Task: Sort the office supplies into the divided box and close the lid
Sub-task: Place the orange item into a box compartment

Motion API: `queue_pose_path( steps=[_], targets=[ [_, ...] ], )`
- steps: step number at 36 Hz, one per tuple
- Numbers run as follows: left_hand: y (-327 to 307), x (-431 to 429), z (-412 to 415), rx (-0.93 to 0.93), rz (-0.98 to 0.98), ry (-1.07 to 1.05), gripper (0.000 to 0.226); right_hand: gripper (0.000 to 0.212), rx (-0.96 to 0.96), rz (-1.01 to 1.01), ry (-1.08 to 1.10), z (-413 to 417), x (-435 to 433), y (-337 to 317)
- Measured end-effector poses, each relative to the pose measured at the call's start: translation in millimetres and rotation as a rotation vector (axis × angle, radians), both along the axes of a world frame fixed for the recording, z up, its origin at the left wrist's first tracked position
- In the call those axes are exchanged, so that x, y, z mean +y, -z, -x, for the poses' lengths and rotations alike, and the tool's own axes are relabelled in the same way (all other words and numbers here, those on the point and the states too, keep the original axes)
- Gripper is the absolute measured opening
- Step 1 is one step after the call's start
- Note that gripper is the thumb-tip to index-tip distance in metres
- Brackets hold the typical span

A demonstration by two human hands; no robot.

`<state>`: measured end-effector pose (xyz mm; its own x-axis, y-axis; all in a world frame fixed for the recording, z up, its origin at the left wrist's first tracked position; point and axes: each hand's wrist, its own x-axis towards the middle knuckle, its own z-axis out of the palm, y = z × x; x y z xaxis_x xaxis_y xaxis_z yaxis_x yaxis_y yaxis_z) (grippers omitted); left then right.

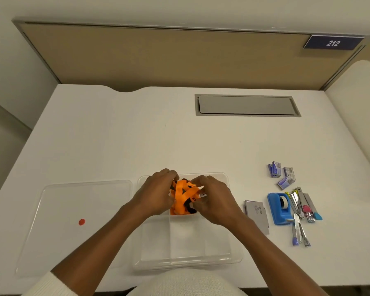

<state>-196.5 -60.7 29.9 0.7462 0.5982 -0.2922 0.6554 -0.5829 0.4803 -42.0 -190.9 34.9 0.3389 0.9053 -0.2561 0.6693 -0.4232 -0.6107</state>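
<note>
Step in hand: the person was packing a bundle of orange lanyards (185,196) into a far middle compartment of the clear divided box (188,260), judging by where the bundle sat.
Left hand (156,194): its grip was curled against the left side of the bundle, fingers pressed into the straps.
Right hand (214,200): its grip was pinching the bundle's right side, near a small metal clip (203,195) (probably a lanyard hook).
Lid (77,227): one, clear, lying flat on the tabletop (115,142) just left of the box, with a red dot on it; not yet fitted.
Next move, as a judgement: the straps looked springy, so they likely needed tucking below the rim before release, then a reach right to the remaining supplies.
Staple boxes (282,173): three, small, purple and grey, far right.
Tape dispenser (279,208): one, blue.
Grey card box (257,214): one, between the divided box and the dispenser.
Metal tools (301,207): a heap of nail clippers and similar pieces beside the dispenser (overlapped, so the count could not be told).
Progress: early; the near compartments looked bare.
</note>
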Motion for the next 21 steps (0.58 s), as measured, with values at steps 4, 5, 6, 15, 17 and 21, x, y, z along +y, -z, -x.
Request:
queue_pose_path(
  steps=[4,5,6,15,17,21],
  targets=[
    [7.6,-5.0,3.7,-0.043,0.021,0.025,0.047,0.04,-0.01,-0.043,-0.036,9.0,-1.7,5.2],
    [10.0,-6.1,3.9,-0.036,0.02,0.041,0.043,0.033,-0.034,-0.039,-0.055,11.9,-0.7,7.1],
    [12.4,-7.4,3.0,-0.02,0.008,0.06,0.037,0.027,-0.066,-0.029,-0.091,14.6,0.1,9.9],
    [41.9,-24.4,-2.2,0.051,-0.299,0.199,0.01,0.033,-0.32,0.053,-0.341,31.0,7.6,45.9],
    [44.7,-23.0,-2.1,0.009,-0.302,0.173,0.011,0.029,-0.344,0.053,-0.356,28.9,7.9,43.2],
    [40.5,-20.9,1.3,-0.082,-0.227,0.095,0.013,0.018,-0.346,-0.013,-0.291,24.7,-0.8,34.5]
  ],
)
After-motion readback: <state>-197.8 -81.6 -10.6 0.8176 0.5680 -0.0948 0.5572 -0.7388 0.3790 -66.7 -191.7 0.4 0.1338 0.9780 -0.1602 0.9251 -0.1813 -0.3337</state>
